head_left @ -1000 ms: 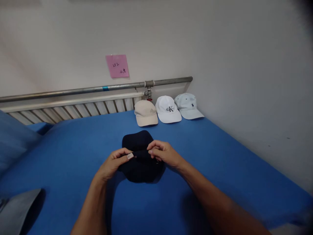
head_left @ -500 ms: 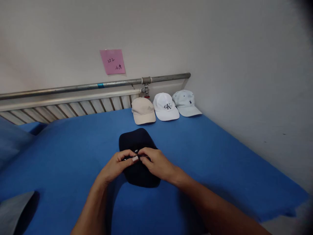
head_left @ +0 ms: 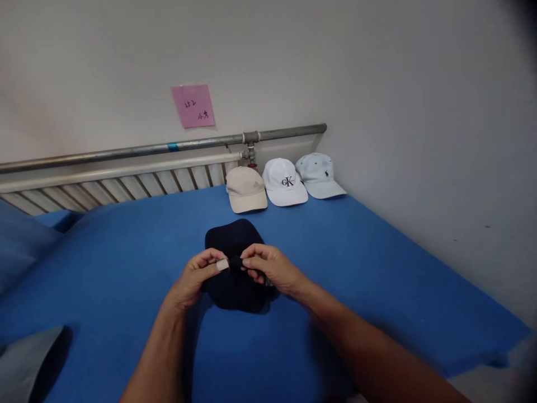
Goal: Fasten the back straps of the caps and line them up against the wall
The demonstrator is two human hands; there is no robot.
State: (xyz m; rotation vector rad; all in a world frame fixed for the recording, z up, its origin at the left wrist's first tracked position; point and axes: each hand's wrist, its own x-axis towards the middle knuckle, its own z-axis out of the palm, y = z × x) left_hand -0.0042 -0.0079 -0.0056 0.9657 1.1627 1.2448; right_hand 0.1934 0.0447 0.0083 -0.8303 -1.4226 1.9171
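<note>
A dark navy cap [head_left: 232, 238] lies on the blue bed sheet [head_left: 126, 252] in front of me. My left hand [head_left: 197, 277] and my right hand [head_left: 271, 267] meet over its near part, each pinching the cap's back strap between thumb and fingers. The strap end shows between the fingertips. The lower half of the cap is partly hidden under my hands.
Three caps stand in a row at the far edge against the wall: beige [head_left: 245, 190], white with a black logo [head_left: 284, 182], pale blue [head_left: 319, 176]. A metal pipe [head_left: 168, 147] and radiator run behind. A pink note [head_left: 192, 106] hangs on the wall. Grey fabric [head_left: 25, 364] lies at lower left.
Both hands stayed pinched on the strap; they dipped toward the cap half a second ago and have now lifted slightly. The view shifted a little.
</note>
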